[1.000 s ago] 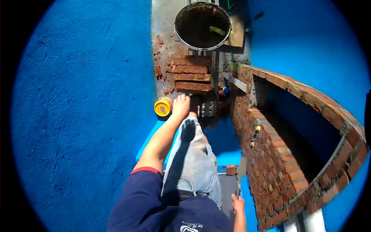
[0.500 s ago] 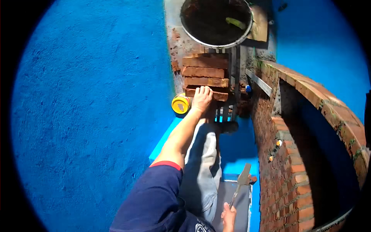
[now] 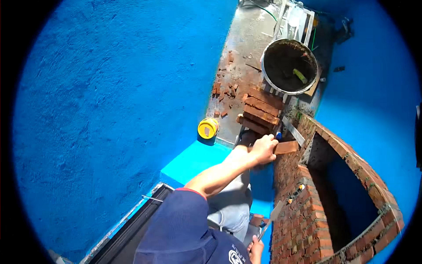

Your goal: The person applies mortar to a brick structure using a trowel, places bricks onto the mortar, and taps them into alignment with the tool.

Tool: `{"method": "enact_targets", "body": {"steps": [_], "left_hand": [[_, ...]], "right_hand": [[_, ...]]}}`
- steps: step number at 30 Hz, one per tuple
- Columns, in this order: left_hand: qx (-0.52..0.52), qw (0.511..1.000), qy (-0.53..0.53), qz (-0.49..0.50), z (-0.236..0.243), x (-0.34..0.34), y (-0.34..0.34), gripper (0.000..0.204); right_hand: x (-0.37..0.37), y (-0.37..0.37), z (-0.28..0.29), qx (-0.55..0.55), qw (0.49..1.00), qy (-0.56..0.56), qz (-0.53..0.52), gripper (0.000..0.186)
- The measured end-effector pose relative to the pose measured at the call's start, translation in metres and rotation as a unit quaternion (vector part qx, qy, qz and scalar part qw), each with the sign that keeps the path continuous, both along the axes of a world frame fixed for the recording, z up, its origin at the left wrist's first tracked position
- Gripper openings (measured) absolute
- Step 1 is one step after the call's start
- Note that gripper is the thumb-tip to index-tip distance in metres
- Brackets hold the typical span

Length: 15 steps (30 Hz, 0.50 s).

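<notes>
Red brick is gripped in the left hand, fingers wrapped round its end, right of frame centre at the curved brick wall. Several courses stand; the top course is unfinished. One brick stack shows about four layers. The right hand, lower centre, pinches one trowel. One mortar bucket.

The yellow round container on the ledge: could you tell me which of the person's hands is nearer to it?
Left. The left hand, gripping a brick, is just right of the yellow container; the right hand, holding a trowel, is far below it.
</notes>
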<state>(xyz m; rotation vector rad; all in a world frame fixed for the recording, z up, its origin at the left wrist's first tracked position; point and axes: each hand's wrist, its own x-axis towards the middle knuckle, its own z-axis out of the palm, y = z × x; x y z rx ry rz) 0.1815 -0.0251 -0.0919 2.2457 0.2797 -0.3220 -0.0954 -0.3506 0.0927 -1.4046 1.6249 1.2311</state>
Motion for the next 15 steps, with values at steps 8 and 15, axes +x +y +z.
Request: {"method": "enact_targets", "body": {"steps": [8, 15], "left_hand": [[-0.743, 0.635, 0.207, -0.05, 0.214, -0.013, -0.004, 0.089], [-0.775, 0.561, 0.198, 0.213, 0.281, -0.053, -0.022, 0.06]], "right_hand": [[0.023, -0.012, 0.05, -0.013, 0.973, -0.093, 0.208, 0.027], [0.0, -0.038, 0.045, 0.014, 0.969, -0.217, 0.113, 0.03]]}}
